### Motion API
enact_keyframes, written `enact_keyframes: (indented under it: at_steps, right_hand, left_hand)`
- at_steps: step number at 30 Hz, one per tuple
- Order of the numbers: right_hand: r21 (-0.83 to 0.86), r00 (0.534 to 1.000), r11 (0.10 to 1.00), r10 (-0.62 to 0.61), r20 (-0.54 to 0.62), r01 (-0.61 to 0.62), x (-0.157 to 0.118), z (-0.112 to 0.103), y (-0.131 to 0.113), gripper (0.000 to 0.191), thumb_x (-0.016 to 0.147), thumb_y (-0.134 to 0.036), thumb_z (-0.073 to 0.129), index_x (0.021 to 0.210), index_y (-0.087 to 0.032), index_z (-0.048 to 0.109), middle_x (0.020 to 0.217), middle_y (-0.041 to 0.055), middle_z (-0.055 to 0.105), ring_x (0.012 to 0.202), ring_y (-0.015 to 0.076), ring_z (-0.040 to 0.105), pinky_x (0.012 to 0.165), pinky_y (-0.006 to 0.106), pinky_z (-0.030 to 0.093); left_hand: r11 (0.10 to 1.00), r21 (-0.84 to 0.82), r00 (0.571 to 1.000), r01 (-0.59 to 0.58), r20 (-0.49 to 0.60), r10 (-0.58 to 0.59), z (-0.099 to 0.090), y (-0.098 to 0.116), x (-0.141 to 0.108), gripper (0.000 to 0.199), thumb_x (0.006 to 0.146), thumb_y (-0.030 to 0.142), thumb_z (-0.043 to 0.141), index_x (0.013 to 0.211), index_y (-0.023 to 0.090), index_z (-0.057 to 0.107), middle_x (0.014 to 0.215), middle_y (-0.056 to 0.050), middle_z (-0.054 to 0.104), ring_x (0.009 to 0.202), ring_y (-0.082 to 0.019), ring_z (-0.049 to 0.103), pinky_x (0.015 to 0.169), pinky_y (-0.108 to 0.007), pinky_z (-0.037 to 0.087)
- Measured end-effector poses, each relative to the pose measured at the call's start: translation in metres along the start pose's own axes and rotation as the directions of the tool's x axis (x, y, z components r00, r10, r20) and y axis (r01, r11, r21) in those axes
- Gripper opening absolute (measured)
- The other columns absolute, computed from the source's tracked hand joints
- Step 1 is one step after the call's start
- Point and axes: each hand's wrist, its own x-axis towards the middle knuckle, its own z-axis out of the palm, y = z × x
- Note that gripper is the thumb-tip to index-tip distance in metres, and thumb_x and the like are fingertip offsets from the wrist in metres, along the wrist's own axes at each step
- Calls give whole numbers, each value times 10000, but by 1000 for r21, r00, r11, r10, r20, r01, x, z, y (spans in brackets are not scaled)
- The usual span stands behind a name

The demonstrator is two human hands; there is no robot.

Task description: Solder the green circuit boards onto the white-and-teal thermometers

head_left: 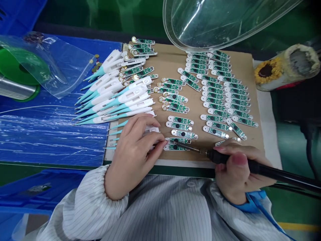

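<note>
My right hand (240,170) is closed round the black handle of a soldering iron (212,154). The iron's metal tip rests on or just above a small green circuit board (184,141) near the board's front edge. My left hand (135,150) has thumb and index finger pinched together at the left end of that circuit board; what they grip is too small to make out. Under and beside the left fingers lie white-and-teal digital thermometers (122,124), partly hidden by the hand. Another circuit board (173,147) lies just in front of the one at the tip.
Rows of circuit boards (213,90) cover the brown cardboard (173,60). A pile of thermometers (107,90) lies left. Further left are a solder spool (22,77) and a plastic bag (57,63). A clear plastic shield (215,26) hangs above; a yellow-sponged holder (271,72) stands right.
</note>
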Motion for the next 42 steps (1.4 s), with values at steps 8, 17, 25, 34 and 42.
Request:
enact_keyframes:
  at_steps: [8,17,25,34,42]
  right_hand:
    - [-8,998,999,-54,-31,54,-6,2,2,101,855,-249,680,781,-246,748,673,-11,690,598,181,611,548,354,481]
    - [-7,991,994,-110,-79,110,-1,6,8,148,829,-301,701,697,-238,721,578,-18,650,492,165,576,456,319,440]
    - [68,983,998,19,-181,-7,2,8,-1,197,831,-290,669,652,-208,672,562,-25,634,492,161,595,493,310,487]
    - [49,979,999,10,-203,0,3,10,0,230,834,-333,678,633,-222,683,524,-33,600,455,157,570,446,299,465]
    - [49,987,997,-57,-150,65,1,9,5,213,824,-326,700,639,-221,691,523,-26,605,425,158,554,382,291,416]
  left_hand:
    - [1000,2,1000,-1,6,1,0,0,0,41,895,110,683,870,133,704,1077,-124,638,1156,-260,560,1014,-441,438]
    - [1000,6,1000,-10,6,10,0,-1,-1,38,897,121,681,881,153,692,1069,-113,645,1155,-266,566,995,-461,456]
    - [1000,-6,1000,-18,-13,18,0,-1,0,59,894,100,686,882,157,683,1079,-104,656,1150,-249,573,1007,-461,469]
    - [992,-69,994,-104,-44,101,-3,-3,-6,160,881,82,725,987,199,696,919,-17,745,1167,-241,614,1078,-508,469]
    - [992,-58,993,-114,-15,114,-2,-5,-9,172,890,71,707,1021,183,692,926,-44,720,1158,-244,593,1016,-476,517]
